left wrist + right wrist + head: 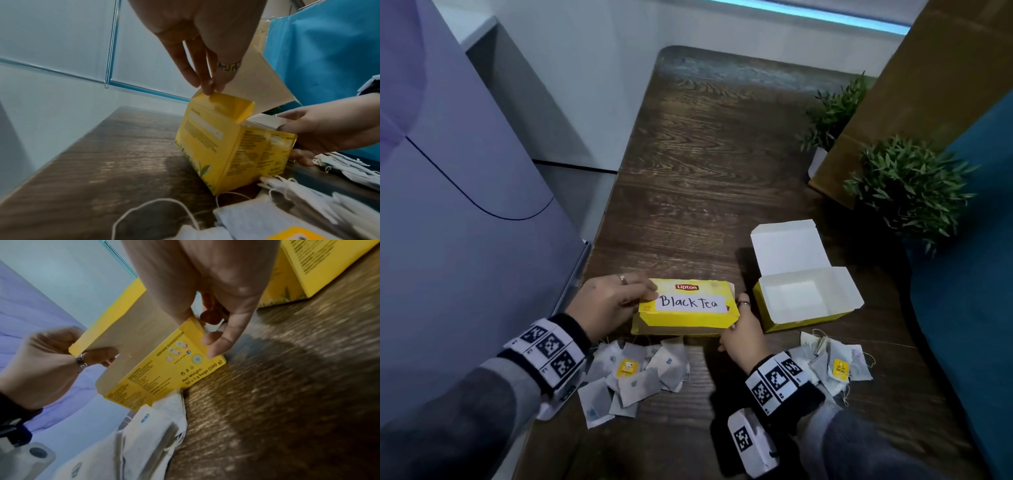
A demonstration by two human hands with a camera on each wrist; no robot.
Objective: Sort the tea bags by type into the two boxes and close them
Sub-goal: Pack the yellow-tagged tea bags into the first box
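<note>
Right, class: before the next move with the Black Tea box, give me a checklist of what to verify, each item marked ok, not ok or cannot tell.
1. Left hand grips the Black Tea box: ok.
2. Right hand holds its other end: ok.
3. Black Tea box lid fully open for loading: not ok, flap only partly lifted.
4. Second box open and upright: ok.
5. Tea bags sorted into boxes: not ok, all still on the table.
6. Black Tea box contents: cannot tell.
</note>
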